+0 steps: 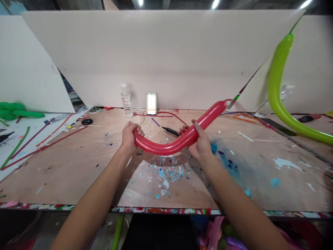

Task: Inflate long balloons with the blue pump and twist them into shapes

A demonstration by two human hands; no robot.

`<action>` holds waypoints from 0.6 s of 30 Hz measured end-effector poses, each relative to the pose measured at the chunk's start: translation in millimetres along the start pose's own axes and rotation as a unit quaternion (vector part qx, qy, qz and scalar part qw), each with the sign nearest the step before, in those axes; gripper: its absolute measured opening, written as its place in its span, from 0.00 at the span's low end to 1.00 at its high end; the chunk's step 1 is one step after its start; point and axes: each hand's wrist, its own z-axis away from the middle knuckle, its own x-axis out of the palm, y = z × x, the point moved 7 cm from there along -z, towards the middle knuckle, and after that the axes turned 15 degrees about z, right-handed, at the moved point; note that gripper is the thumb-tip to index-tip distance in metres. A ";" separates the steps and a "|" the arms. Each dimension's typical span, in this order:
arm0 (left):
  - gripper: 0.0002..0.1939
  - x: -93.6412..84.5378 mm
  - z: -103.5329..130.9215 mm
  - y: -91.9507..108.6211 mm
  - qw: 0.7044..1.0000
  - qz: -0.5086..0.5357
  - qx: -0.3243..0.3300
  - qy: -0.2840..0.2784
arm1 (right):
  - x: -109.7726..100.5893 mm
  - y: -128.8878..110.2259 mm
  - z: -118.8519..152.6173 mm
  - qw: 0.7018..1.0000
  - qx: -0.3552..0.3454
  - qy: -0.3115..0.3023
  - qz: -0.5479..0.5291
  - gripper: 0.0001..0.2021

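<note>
A long red modelling balloon (163,148), inflated and bent in a shallow curve, hangs above the table between my hands. My left hand (130,136) is closed around its left end. Farther along, my right hand (199,140) grips the balloon with thumb on the near side and fingers behind. Beyond that hand the balloon slants up to the right, and its thin uninflated tip trails off at the far end. On the table behind my right fingers lies a black pen (170,131).
A water bottle (126,100) and an upright phone (151,103) stand against the white board (166,59). Limp balloons (59,140) lie at the left, near green inflated ones (22,111). At the right curves a lime-green balloon (275,83). Paint flecks and scraps dot the wooden table (78,173).
</note>
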 end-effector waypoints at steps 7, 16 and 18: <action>0.16 13.2 25.8 -21.7 0.995 -0.080 0.027 -0.046 | 24.1 42.0 21.1 0.993 0.049 -0.068 0.088 0.22; 0.21 32.2 52.6 -38.9 0.984 -0.157 -0.001 -0.084 | 45.0 35.2 38.1 0.977 -0.068 -0.120 0.160 0.17; 0.21 34.2 54.4 -35.4 0.983 -0.161 0.012 -0.091 | 45.0 33.1 39.9 0.975 -0.096 -0.116 0.165 0.13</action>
